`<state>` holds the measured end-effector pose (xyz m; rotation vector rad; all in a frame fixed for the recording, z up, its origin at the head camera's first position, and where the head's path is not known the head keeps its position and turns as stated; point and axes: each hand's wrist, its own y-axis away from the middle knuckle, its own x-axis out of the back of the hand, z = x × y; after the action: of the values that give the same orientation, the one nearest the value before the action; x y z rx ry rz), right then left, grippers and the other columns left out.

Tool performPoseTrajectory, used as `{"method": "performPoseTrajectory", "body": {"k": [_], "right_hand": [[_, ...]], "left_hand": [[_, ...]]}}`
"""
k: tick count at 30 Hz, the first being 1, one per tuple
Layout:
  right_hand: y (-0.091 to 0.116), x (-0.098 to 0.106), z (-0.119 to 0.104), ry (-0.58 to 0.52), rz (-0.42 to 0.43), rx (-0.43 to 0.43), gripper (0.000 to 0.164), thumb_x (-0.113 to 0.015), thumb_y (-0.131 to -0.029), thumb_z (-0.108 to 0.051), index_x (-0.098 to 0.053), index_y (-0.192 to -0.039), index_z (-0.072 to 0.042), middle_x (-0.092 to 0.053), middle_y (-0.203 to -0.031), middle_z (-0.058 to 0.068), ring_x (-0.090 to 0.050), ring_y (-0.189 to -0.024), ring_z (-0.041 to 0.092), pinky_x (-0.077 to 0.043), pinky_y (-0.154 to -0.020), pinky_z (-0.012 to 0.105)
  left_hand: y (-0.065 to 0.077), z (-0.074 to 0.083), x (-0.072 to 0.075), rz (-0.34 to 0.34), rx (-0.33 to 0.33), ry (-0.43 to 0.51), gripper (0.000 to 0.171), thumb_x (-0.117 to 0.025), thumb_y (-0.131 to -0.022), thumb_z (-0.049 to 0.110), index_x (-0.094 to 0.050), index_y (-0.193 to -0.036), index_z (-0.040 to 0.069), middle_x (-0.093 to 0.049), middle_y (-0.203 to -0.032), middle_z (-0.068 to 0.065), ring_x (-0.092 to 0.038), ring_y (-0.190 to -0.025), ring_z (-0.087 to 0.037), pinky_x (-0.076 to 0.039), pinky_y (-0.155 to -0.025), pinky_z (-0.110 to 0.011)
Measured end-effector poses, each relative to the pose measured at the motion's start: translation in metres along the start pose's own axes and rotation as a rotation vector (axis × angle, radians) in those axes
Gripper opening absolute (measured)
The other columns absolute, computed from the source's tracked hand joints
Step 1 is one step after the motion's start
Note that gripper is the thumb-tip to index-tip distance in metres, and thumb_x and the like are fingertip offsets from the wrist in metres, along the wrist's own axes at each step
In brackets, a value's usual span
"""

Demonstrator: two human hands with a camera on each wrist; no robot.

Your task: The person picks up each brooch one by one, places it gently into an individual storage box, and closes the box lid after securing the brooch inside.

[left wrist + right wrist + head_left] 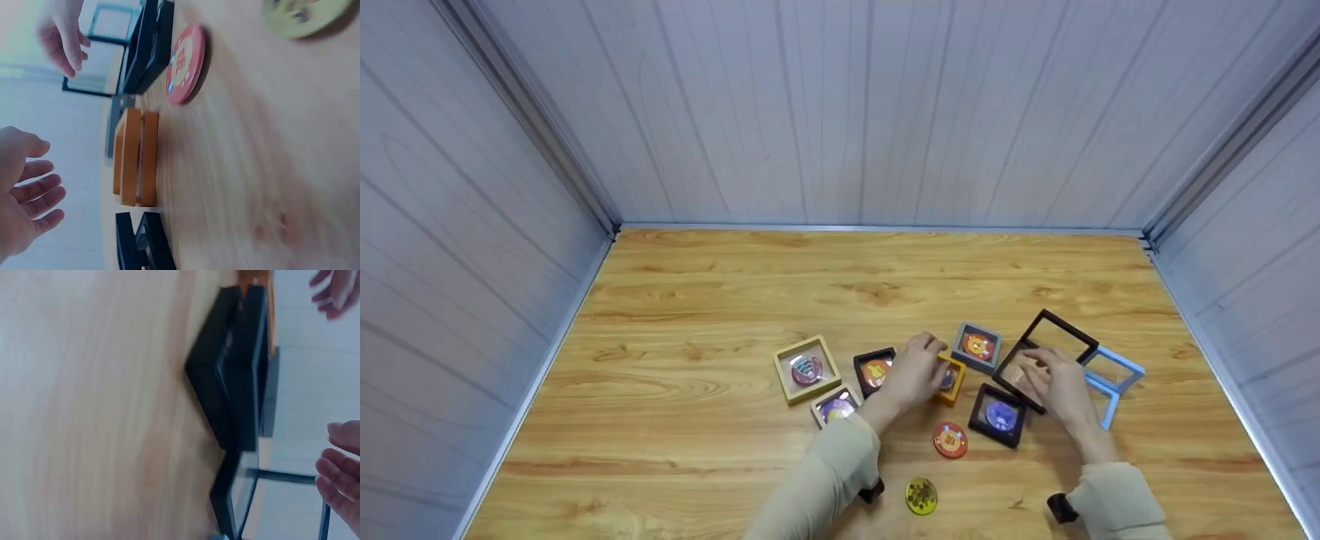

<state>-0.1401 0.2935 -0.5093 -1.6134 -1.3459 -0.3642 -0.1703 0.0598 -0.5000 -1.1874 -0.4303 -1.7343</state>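
My left hand [913, 373] hovers over the small orange display frame [959, 382], its fingers loosely bent and holding nothing. In the left wrist view that hand [25, 191] is apart from the orange frame [130, 157]. My right hand [1061, 386] is above the large dark display frame [1071, 328], which stands opened. Its fingers [337, 475] are relaxed around nothing in the right wrist view. Between the hands lies a small black frame [994, 437] with a purple disc [1001, 415]. A red round disc [951, 440] lies loose in front of the orange frame.
A yellow disc [922, 496] lies near the front. At left are a cream frame [781, 379], a pinkish frame [819, 415] and a black frame [861, 373], each with a disc. A grey frame [975, 364] stands behind; an opened blue frame [1132, 380] is at right.
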Motion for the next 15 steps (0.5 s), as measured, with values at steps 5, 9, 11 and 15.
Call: {"method": "performPoseTrajectory", "body": {"k": [5,9,11,15], "right_hand": [[0.001,0.014,0.007,-0.005,0.079,-0.037,0.018,-0.067,-0.071,0.007,-0.063,-0.089,0.008,-0.059,-0.081,0.017,-0.059,-0.068,0.027,-0.050,-0.056,0.035],[0.003,0.021,0.013,0.021,0.141,-0.048,0.021,-0.068,-0.070,0.008,-0.063,-0.090,0.008,-0.057,-0.079,0.017,-0.057,-0.063,0.025,-0.047,-0.054,0.027],[0.003,0.025,0.015,0.030,0.167,-0.051,0.023,-0.068,-0.069,0.008,-0.063,-0.092,0.008,-0.058,-0.082,0.019,-0.057,-0.063,0.026,-0.044,-0.055,0.019],[0.001,0.031,0.017,0.037,0.201,-0.060,0.028,-0.067,-0.070,0.009,-0.061,-0.097,0.009,-0.058,-0.085,0.021,-0.056,-0.065,0.028,-0.036,-0.057,0.008]], "left_hand": [[0.019,0.010,0.004,0.042,-0.148,-0.097,0.026,-0.058,-0.084,0.020,-0.060,-0.105,0.006,-0.055,-0.098,-0.003,-0.053,-0.089,-0.015,-0.043,-0.080,-0.026],[0.035,0.019,0.003,0.002,-0.196,-0.140,0.030,-0.061,-0.081,0.020,-0.059,-0.107,0.006,-0.054,-0.105,-0.005,-0.053,-0.093,-0.015,-0.043,-0.083,-0.026],[0.045,0.025,-0.001,-0.034,-0.206,-0.147,0.033,-0.061,-0.080,0.021,-0.058,-0.109,0.005,-0.053,-0.108,-0.006,-0.052,-0.096,-0.016,-0.043,-0.084,-0.026],[0.062,0.034,-0.012,-0.091,-0.235,-0.184,0.033,-0.061,-0.079,0.022,-0.059,-0.108,0.005,-0.053,-0.105,-0.005,-0.051,-0.094,-0.015,-0.042,-0.084,-0.025]]}}
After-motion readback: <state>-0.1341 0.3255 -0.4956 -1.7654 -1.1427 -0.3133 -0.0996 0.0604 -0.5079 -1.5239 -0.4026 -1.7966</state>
